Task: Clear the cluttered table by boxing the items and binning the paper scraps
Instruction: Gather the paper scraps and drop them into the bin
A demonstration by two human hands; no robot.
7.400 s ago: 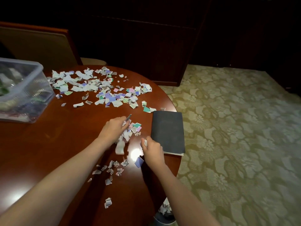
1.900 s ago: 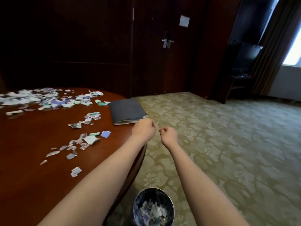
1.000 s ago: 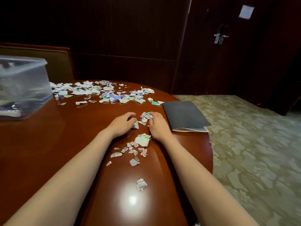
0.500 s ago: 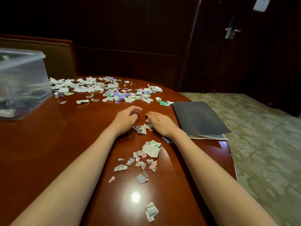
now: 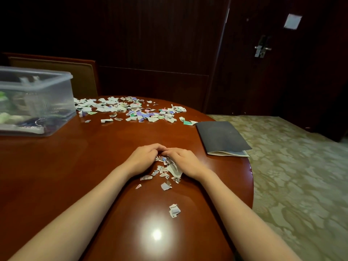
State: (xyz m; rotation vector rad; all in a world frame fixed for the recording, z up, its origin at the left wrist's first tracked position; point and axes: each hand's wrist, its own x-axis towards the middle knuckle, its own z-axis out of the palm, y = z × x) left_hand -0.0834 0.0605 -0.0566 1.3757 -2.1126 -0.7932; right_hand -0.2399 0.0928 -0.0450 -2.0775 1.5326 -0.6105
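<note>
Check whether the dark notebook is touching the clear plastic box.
Apart. The head view shows the notebook at the right edge of the table, the box far left, bare wood between them.

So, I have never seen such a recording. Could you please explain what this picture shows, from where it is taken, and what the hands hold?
There is no machine here. A person wears one wide-angle camera on the head. It looks forward and down, so you see the person's own two arms. The left hand and the right hand lie on a round wooden table. Their fingers curl around a small pile of scraps, which rests on the table between them. A few loose scraps lie nearer the person. A much bigger spread of scraps lies at the far side. At the left stands a clear plastic box with things inside, too blurred to name. At the right edge lies a dark grey booklet, closed.
</note>
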